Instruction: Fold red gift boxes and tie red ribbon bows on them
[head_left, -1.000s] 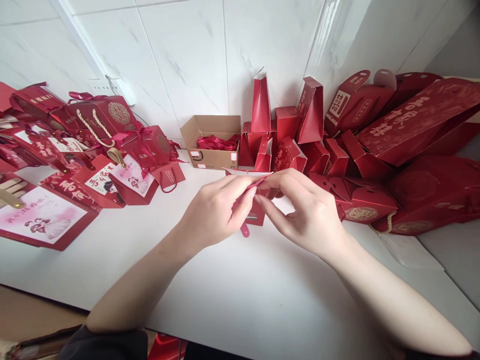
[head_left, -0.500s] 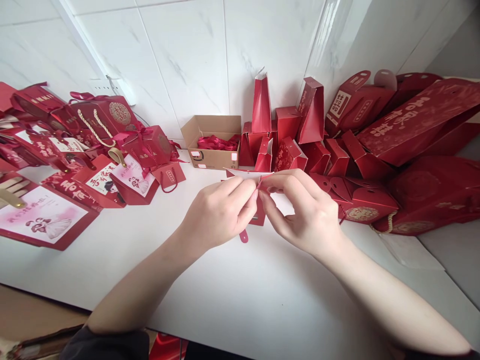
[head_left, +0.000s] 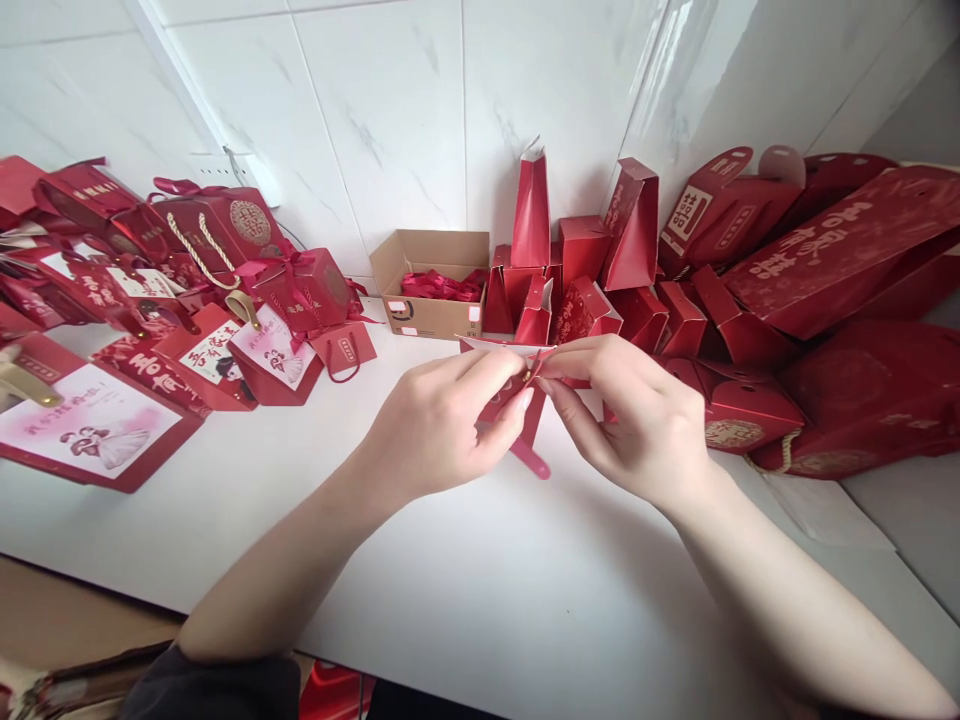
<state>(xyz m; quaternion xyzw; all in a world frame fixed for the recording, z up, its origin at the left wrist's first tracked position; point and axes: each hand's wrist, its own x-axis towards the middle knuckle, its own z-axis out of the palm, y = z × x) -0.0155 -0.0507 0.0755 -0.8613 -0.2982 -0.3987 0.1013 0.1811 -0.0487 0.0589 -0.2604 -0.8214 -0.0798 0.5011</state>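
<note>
A: What did the hands do?
B: The left hand (head_left: pixel 454 415) was almost closed, thumb + index pinching a red strap (head_left: pixel 534 462) nr a gold stud (head_left: pixel 527 376). The right hand (head_left: pixel 637 420) was half curled, w/ thumb & index tips close together at the same spot; I could not tell if they gripped it.
A: And the red gift bag (head_left: pixel 533 418)?
B: It was btwn & behind the hands, over the white table (head_left: pixel 465 590), partly hidden.
A: Farther out?
B: Behind it stood an open cardboard box (head_left: pixel 427 317) w/ red ribbons (head_left: pixel 446 285). Decorated gift boxes (head_left: pixel 304 290) were on the left, plain red boxes (head_left: pixel 531 215) etc. on the right, nr the tiled wall (head_left: pixel 390 120).
</note>
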